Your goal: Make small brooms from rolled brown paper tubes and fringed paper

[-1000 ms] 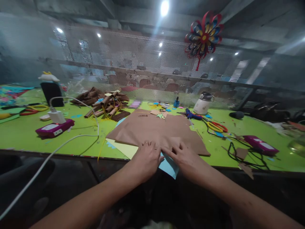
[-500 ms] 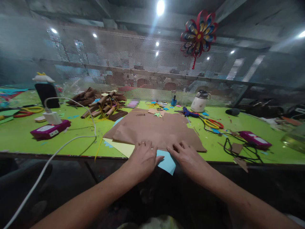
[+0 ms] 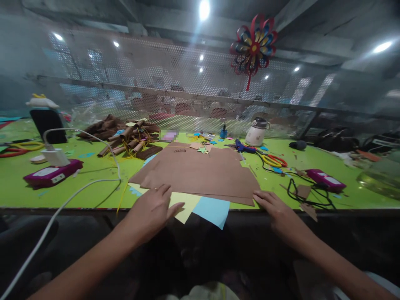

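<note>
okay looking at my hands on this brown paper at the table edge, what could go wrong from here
1. The blue sheet and yellow sheet stick out past the table edge under the brown paper; pulling it may slide them off.
2. Your left hand and right hand sit at opposite corners, so an uneven tug could crease or tear the paper.
3. The small star cutouts resting on its far end may scatter.

Single view, head-worn camera. Position: above and behind the near edge of the green bench [image 3: 93, 187], close to it. Facing: forward and slightly down, across the bench to the perforated mesh screen [image 3: 175, 83] behind. Field: wide, edges bent; the ceiling lights show at top, both forearms at bottom. Background beyond the mesh hazy, probably further workstations.
</note>
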